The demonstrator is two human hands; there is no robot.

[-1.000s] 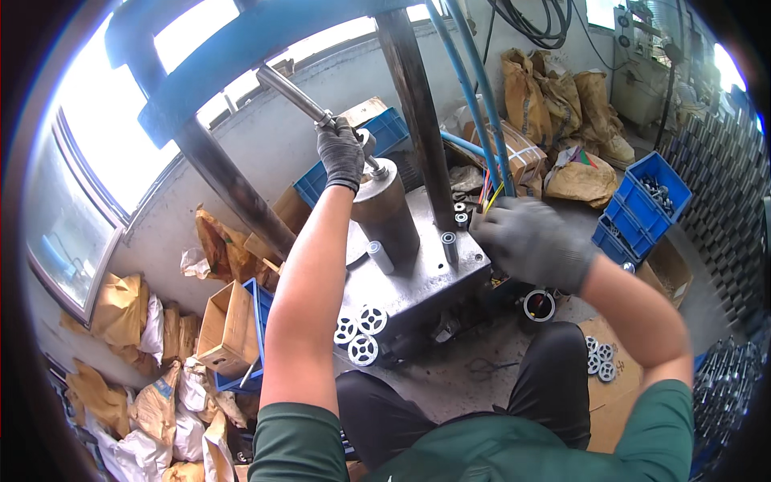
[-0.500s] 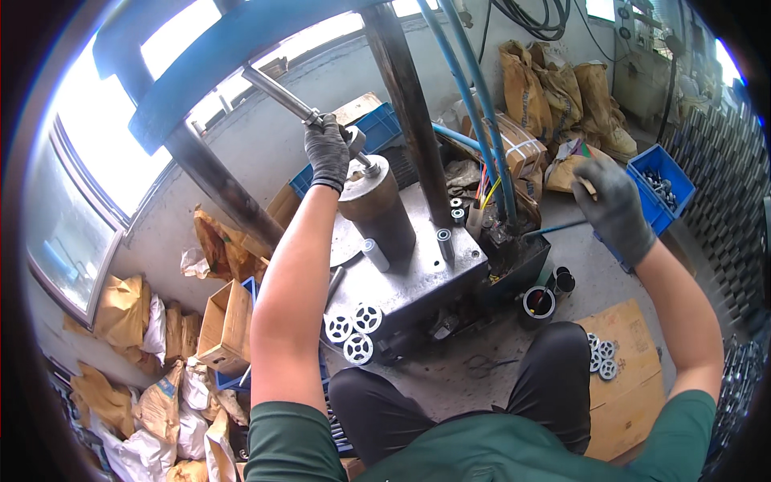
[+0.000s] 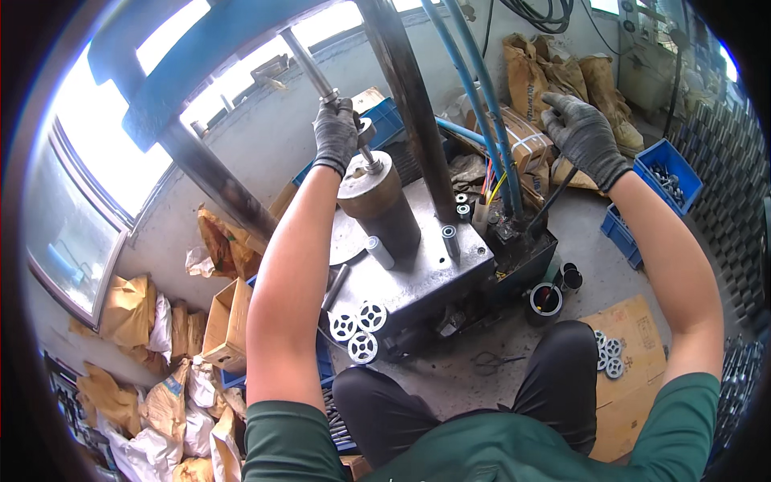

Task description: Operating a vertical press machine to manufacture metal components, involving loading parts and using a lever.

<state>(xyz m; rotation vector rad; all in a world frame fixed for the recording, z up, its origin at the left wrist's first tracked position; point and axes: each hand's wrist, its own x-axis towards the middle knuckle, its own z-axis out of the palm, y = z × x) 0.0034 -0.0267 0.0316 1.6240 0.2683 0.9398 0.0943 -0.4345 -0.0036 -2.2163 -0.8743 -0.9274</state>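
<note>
In a grey work glove, my left hand (image 3: 334, 135) is wrapped round a slanting metal rod (image 3: 309, 66) under the blue press frame (image 3: 193, 84). A metal ring (image 3: 366, 128) shows beside the fingers; the grip itself is partly hidden. Just below, a short pin rises from the round-topped steel cylinder (image 3: 376, 195) on the press table (image 3: 418, 273). My right hand (image 3: 585, 138), also gloved, is raised at the right with its fingers stretched out. The upper end of a dark lever (image 3: 554, 199) reaches its underside; whether they touch I cannot tell.
Small metal cylinders (image 3: 380, 252) stand on the table, with spoked discs (image 3: 362, 347) at its near corner. More discs (image 3: 613, 348) lie on cardboard (image 3: 630, 394) at the right. Dark cups (image 3: 546, 300), blue bins (image 3: 671, 178) and a wooden box (image 3: 227, 325) surround the press.
The lever has swung from nearly flat to steeply raised. My right hand has moved up and left, its fingers now extended. The left hand keeps its hold; the whole view has shifted slightly.
</note>
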